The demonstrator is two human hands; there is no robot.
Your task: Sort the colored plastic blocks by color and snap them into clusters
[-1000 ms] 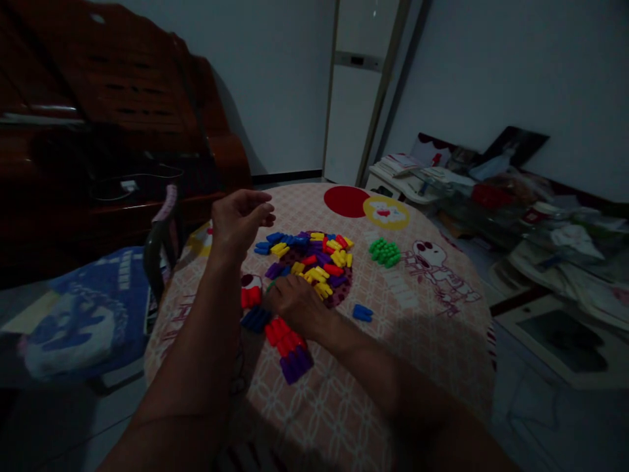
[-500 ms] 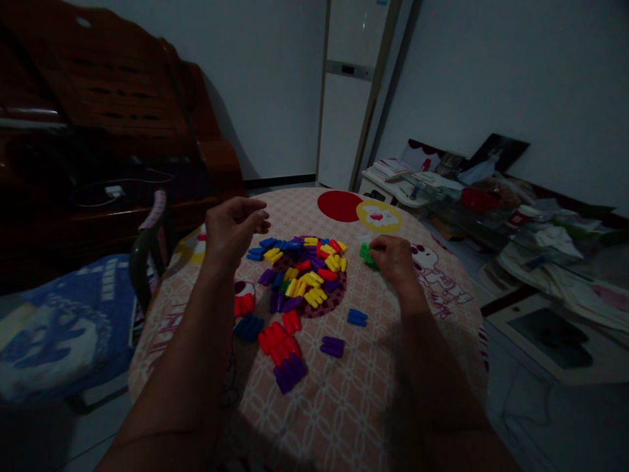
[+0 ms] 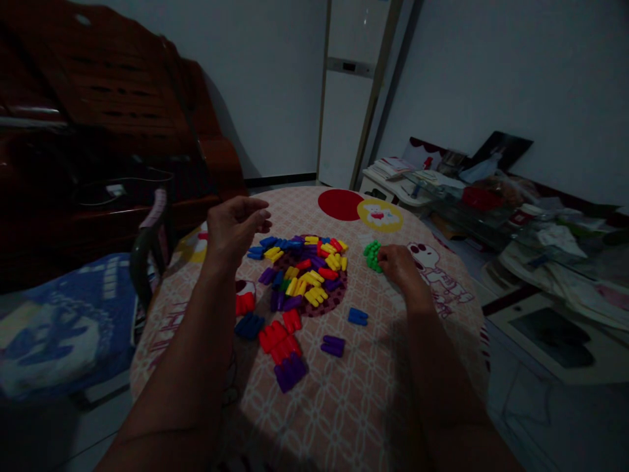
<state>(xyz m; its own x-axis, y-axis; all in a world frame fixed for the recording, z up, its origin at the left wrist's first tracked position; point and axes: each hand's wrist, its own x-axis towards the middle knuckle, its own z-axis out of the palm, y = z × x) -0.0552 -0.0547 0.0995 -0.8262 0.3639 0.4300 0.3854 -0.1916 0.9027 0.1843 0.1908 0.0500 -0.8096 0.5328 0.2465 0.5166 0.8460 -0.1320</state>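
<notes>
My left hand (image 3: 238, 226) hovers above the far left side of the pile, its fingers loosely bent and apart, with nothing visible in it. Below it lies a pile of yellow, red, purple and blue plastic building blocks (image 3: 310, 278). At the right, my right hand (image 3: 400, 265) rests low over the table, fingers closed at the edge of a cluster of green building blocks (image 3: 373, 255). Its fingertips are partly hidden. Nearer to me are joined red blocks (image 3: 278, 341) with purple blocks (image 3: 290, 372) at their end, a loose blue block (image 3: 358, 316) and a loose purple block (image 3: 333, 345).
A patterned cloth covers the round table (image 3: 344, 419). A chair (image 3: 152, 242) stands at its left, near a wooden sofa (image 3: 122, 98). On the right, a cluttered glass-topped stand (image 3: 491, 210) runs along the wall. Dark blue blocks (image 3: 249, 326) lie left of the red ones.
My right hand has shifted slightly right and toward me, uncovering more of the green cluster. My left hand has barely moved.
</notes>
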